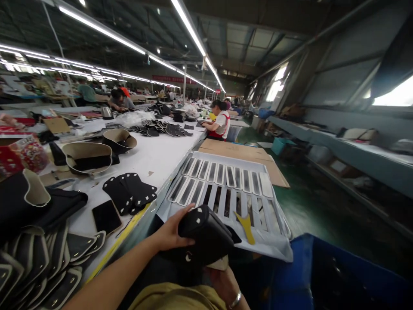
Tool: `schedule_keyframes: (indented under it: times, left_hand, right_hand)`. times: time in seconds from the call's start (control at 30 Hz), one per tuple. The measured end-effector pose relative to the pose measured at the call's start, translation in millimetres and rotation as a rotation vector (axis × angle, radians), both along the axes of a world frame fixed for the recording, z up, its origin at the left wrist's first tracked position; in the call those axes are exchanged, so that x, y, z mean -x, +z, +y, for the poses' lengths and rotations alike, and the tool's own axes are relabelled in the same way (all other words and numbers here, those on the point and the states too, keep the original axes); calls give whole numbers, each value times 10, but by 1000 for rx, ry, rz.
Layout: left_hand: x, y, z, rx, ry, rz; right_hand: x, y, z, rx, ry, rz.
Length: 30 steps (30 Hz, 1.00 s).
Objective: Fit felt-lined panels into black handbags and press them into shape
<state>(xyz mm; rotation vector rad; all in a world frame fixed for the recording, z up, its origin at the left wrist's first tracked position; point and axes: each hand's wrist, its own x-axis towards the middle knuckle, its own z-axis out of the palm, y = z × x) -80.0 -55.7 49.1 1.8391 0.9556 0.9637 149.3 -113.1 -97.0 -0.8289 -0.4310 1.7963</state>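
Both my hands hold a black shoe upper piece [206, 237] with small white marks, just in front of my body. My left hand [169, 234] grips its left side, thumb along the top. My right hand [222, 280] supports it from underneath, and a bracelet shows on that wrist. The piece hangs over the near edge of a grey slatted plastic tray [226, 181], where a yellow scraper-like tool [247, 226] lies.
A long white worktable [155, 157] runs along my left with stacks of black cut pieces [130, 191], curved shoe parts [87, 157] and a red box [19, 153]. Cardboard [238, 153] lies beyond the tray. A blue bin [322, 275] stands at right. Other people work farther along.
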Motion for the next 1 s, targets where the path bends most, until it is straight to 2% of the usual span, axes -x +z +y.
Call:
schedule_keyframes:
  times: [0.07,0.13,0.17,0.27,0.37,0.43,0.5,0.53,0.6,0.7,0.73,0.8,0.87,1.0]
  left_hand:
    - [159,41,32,115,66,-186]
    - [366,38,65,195,174,-349]
    - [482,11,78,221,238,-428]
    - [851,-159,74,294,417,-626]
    - [1163,-362,2,354,556,-731]
    - [1292,-445,-60,365,620,-772]
    - [1348,-470,-107,357,647,-805]
    - [1354,-466,-122,349,653,-820]
    - [1342,-444,-135,334,647,-845]
    - [1310,-413,-142,334,620,-868]
    - [1300,-408,-144,339,613,-871]
    - [1283,-401,-148,348,614,-875]
    - [1292,-388,-156,344,625,-873]
    - [1447,-314,-235,301,622,-843]
  right_hand:
    - [15,18,2,9,109,104]
    - [-35,32,18,63,178,57]
    - [-94,28,28,113,164,-2]
    - [-400,-18,61,255,-21,-176]
    - [-769,3,94,293,-214,-257]
    - [-911,119,123,239,-293,-328]
    - [-886,320,161,58,-285,-564]
    - [-802,446,180,-64,-222,-720]
    - [-512,716,212,-372,-3,-1062]
    - [95,1060,261,-868,271,-1525]
    - [303,1133,294,-963,338,-1647]
    - [682,1204,411,-1050,490,-1772]
    - [999,1209,589,-1108,703,-1749]
    - [1487,1260,852,-1228,845,-1679]
